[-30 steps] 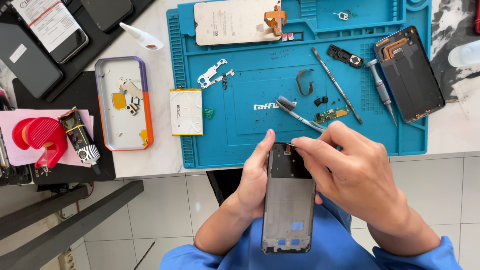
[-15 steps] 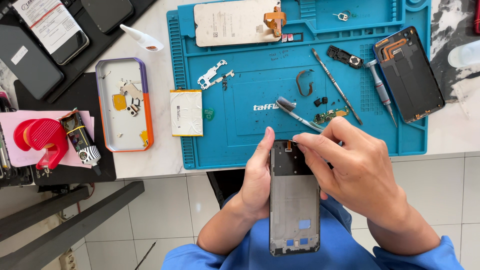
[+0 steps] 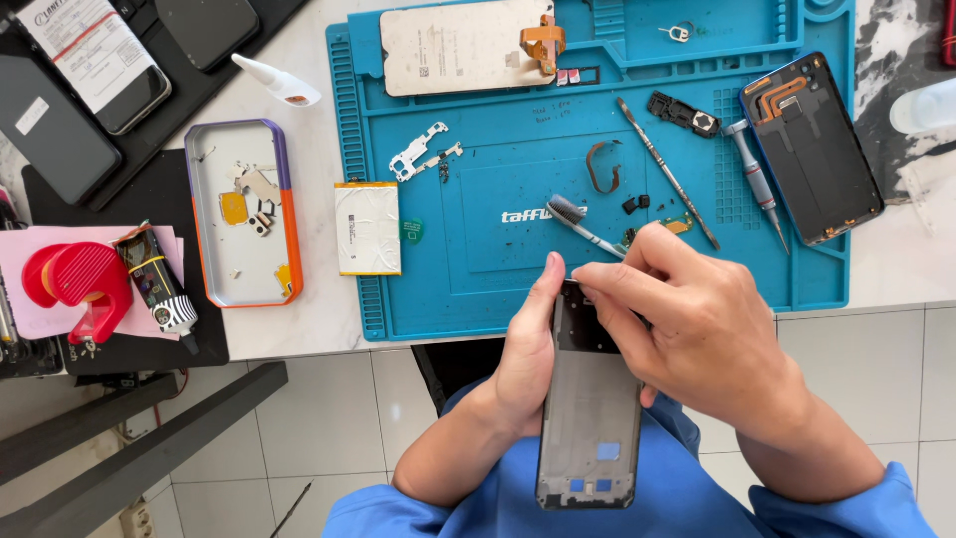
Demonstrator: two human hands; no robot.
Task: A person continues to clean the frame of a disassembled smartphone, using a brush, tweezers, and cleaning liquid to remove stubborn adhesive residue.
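- Head view looks straight down on a phone frame, a dark stripped mid-frame held upright over the person's lap, just off the near edge of the bench.
- Left hand grips the frame along its left side, fingers wrapped behind and the thumb lying up the edge, so it is closed on the frame.
- Right hand comes in over the frame's top end, thumb and forefinger pinched together at the upper corner; whether something small sits between them cannot be told.
- Work in hand looks like picking at or seating a small part in the frame's top section; the move seems to call for a steady left grip and fine fingertip pressure at that corner.
- On the bench lies a blue repair mat with a display panel, a toothbrush, a metal spudger, a screwdriver and a back cover at its right end.
- Just left of the mat sit a battery and a purple-and-orange phone case used as a parts tray.
- Further left are a red tape dispenser and dark phones.
- Bench top is pale marble-like; below it, the floor is light tile.
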